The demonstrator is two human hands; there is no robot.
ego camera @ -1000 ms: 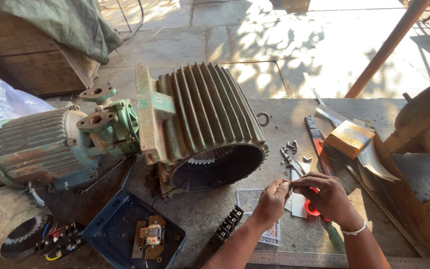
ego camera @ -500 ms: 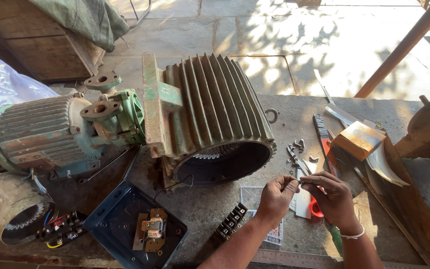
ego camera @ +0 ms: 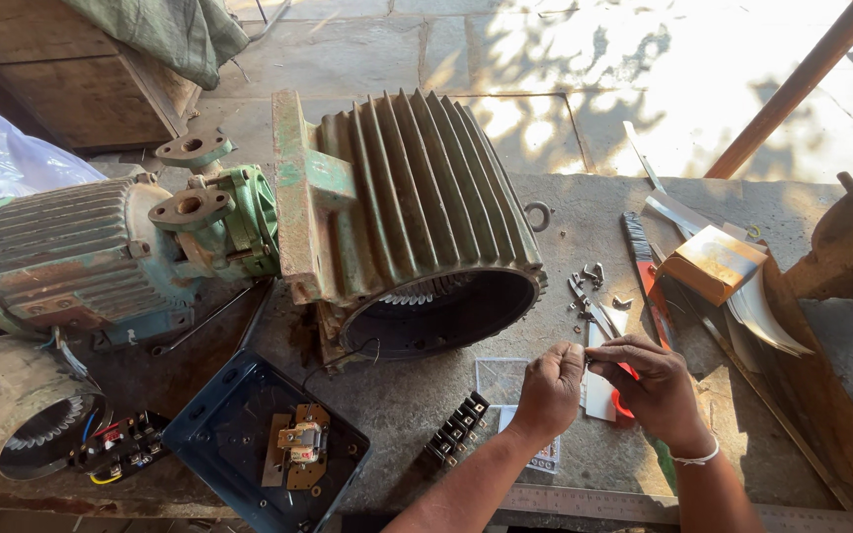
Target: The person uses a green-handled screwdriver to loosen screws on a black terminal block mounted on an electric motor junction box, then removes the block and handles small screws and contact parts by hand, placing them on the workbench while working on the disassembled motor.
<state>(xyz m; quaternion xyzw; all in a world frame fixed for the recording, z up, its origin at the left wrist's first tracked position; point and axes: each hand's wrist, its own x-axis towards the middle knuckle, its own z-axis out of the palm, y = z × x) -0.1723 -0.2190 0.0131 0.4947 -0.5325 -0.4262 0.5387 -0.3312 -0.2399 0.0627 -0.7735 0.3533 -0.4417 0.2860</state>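
On grey workbench (ego camera: 584, 212) (sunlit paving (ego camera: 565, 59) beyond), both hands.

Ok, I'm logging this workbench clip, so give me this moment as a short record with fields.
Setting: worn concrete bench, outdoors in sun
Left hand: fingertips pinched together with the right hand's, on something too small to tell
Right hand: fingers meet the left hand's over a white strip
Behind the hands: open finned motor housing, windings visible inside
Nearby: scissors, black terminal strip, blue box lid, green pump motor
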